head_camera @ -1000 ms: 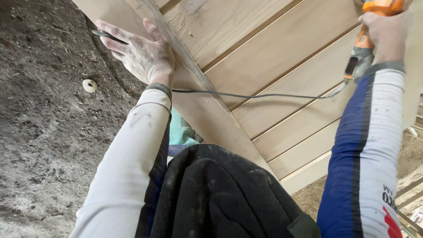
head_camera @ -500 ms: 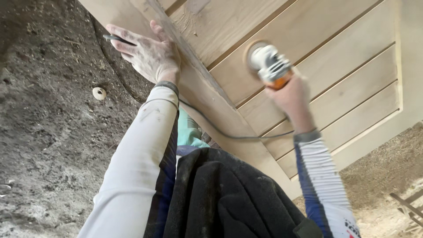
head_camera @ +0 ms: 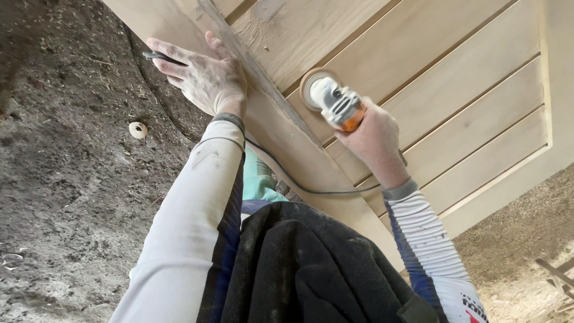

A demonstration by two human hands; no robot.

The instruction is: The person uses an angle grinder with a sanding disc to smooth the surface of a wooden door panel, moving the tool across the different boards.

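A pale wooden panel (head_camera: 454,78) of grooved planks with a thick frame rail lies in front of me. My right hand (head_camera: 373,140) grips an orange and grey power sander (head_camera: 335,103), its round disc pressed on a plank beside the rail. My left hand (head_camera: 200,72) rests flat on the rail's outer edge, fingers spread, with the sander's black cord (head_camera: 156,57) passing under its fingers. The cord runs on beneath my left wrist and across the rail toward my right arm.
Dusty earth floor strewn with sawdust (head_camera: 66,167) lies left of the panel, with a small round pale object (head_camera: 138,130) on it. Dark cloth (head_camera: 305,269) hangs at my chest. Wooden slats (head_camera: 556,272) show at the lower right.
My right hand brought the sander from the upper right down onto the planks, then slid it left toward the frame rail. My left hand stayed on the rail.
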